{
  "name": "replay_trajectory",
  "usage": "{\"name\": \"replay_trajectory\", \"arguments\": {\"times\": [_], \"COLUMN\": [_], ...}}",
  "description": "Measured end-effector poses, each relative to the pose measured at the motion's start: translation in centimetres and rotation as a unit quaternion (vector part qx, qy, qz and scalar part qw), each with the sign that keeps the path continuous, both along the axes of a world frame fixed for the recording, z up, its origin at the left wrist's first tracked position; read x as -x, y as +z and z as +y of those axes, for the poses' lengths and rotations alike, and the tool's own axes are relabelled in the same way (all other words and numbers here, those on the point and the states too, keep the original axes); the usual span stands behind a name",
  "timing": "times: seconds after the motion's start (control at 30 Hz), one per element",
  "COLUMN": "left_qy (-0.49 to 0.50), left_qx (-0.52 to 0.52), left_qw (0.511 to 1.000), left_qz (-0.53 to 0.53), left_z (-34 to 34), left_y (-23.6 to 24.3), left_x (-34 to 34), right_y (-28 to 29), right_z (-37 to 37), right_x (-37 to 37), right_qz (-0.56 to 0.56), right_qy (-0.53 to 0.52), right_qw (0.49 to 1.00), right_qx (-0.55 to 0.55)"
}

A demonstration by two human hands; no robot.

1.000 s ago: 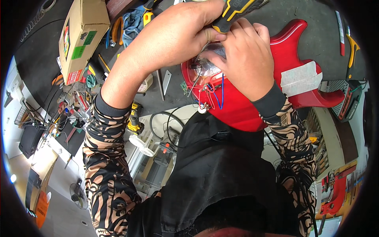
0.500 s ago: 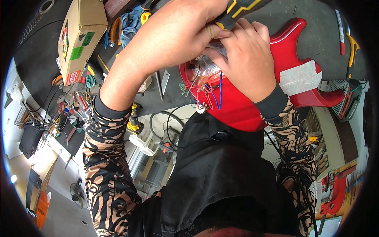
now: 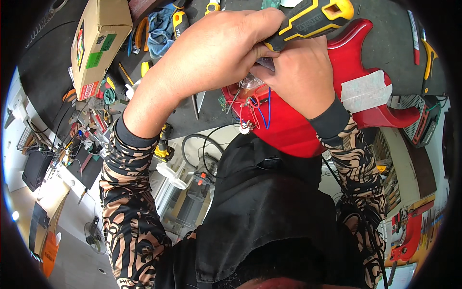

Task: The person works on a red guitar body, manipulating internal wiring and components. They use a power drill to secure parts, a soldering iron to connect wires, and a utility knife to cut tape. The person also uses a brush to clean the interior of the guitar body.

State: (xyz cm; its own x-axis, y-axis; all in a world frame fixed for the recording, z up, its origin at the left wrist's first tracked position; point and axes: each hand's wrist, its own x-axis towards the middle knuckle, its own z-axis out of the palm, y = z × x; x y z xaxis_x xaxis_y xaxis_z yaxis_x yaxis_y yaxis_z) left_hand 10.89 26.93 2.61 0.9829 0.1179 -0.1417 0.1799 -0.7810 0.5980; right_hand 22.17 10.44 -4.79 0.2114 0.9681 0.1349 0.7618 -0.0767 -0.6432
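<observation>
A glossy red electric guitar body [image 3: 288, 132] lies in front of me, with a strip of pale tape [image 3: 366, 91] on it. My left hand [image 3: 219, 50] is closed around the front of a black-and-yellow screwdriver [image 3: 313, 21]. Its handle slants up to the right above my other hand, and its tip is hidden. My right hand [image 3: 305, 77] rests over the guitar, thumb bent toward the left and touching near the left fingers; what it pinches is hidden. Beside it, blue and red wires [image 3: 262, 108] hang out of an opening partly covered by clear plastic, and a small round white part [image 3: 245, 127] dangles.
A cardboard box [image 3: 101, 48] stands at the far left beside a blue cloth [image 3: 160, 31] and scattered hand tools. A yellow-handled tool [image 3: 429, 67] lies at the far right, above a grey perforated metal case [image 3: 418, 120]. A yellow-and-black power tool [image 3: 163, 149] is below my left forearm.
The screwdriver handle has dropped lower in the view and now lies across the right hand, showing its end. My left hand has shifted slightly; the right fingers have moved beneath the handle.
</observation>
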Motion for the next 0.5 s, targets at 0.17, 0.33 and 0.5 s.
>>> {"name": "replay_trajectory", "arguments": {"times": [0.17,0.33,0.5], "left_qy": [-0.006,-0.015,0.002], "left_qx": [0.066,0.062,0.067], "left_qw": [0.993,0.997,0.997], "left_qz": [0.098,0.038,0.029], "left_z": [0.3,0.2,0.0], "left_y": [1.9,1.9,1.5], "left_x": [-1.3,-1.2,-0.8], "right_y": [-0.7,0.0,-0.6], "right_z": [0.0,-0.3,-0.2], "right_x": [0.3,0.2,-0.2], "right_qz": [-0.009,-0.039,-0.069], "right_qy": [-0.012,-0.008,0.024], "right_qw": [1.0,0.999,0.994], "right_qx": [-0.027,-0.019,-0.087]}}
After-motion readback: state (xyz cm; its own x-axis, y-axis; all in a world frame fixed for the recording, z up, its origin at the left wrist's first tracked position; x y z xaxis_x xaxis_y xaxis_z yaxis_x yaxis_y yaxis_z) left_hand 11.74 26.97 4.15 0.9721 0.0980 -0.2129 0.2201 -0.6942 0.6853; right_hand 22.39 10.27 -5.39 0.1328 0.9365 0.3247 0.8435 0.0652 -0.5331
